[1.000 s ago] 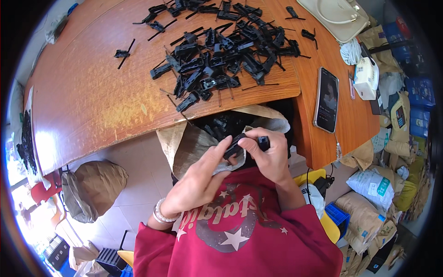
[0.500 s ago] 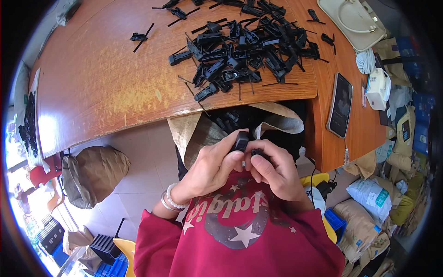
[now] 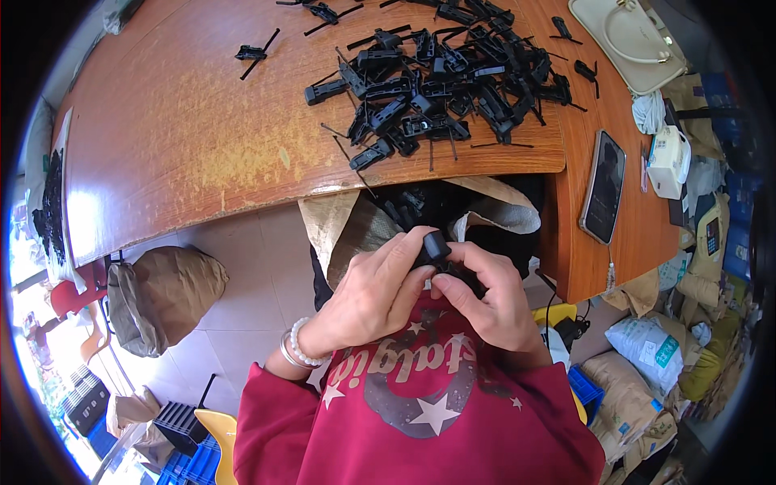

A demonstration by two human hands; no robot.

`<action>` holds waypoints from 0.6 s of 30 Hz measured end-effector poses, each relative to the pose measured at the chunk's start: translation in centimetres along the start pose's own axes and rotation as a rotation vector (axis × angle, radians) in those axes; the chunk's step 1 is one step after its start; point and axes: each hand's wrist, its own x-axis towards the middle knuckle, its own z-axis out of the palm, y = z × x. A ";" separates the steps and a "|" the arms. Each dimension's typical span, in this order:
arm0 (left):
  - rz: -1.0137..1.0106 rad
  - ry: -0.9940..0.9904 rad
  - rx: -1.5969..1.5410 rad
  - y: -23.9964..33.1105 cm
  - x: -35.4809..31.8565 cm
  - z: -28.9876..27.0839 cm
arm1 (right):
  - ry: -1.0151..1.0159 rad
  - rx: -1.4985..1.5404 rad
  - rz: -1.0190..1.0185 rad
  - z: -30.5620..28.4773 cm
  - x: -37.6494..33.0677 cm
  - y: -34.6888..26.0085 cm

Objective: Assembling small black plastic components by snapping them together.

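Close in front of my chest, both hands are closed round small black plastic parts. My left hand (image 3: 368, 291) pinches a black plastic part (image 3: 436, 245) with a rounded block end that stands up between the fingers. The thumb and fingers of my right hand (image 3: 495, 295) meet on the dark lower portion beside it. Whether this is one part or two fitted together is hidden by the fingers. Beyond my hands, an open sack (image 3: 330, 226) holds more dark pieces. On the table (image 3: 162, 153) lies a heap of similar black parts (image 3: 420, 103) with thin strips sticking out.
A phone (image 3: 604, 187) lies on the right-hand wooden surface, near a white device (image 3: 668, 162) and a cream handbag (image 3: 626, 44). One loose black part (image 3: 254, 52) sits left of the heap. A brown bag (image 3: 166, 299) stands on the floor at left; packed sacks (image 3: 626, 388) crowd the right.
The black part in my left hand has tilted, showing more of its block end. My right fingers have closed in nearer to it. The whole view has shifted slightly.
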 end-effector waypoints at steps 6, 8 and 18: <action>0.091 0.044 0.055 -0.7 -0.3 0.3 | -0.015 0.123 0.045 -0.1 0.4 0.2; 0.150 0.069 0.062 -1.4 -0.4 0.5 | -0.026 0.161 0.081 -0.1 0.6 0.4; 0.072 0.174 0.188 -5.9 3.3 -4.4 | 0.066 -0.091 0.051 -0.9 0.6 1.5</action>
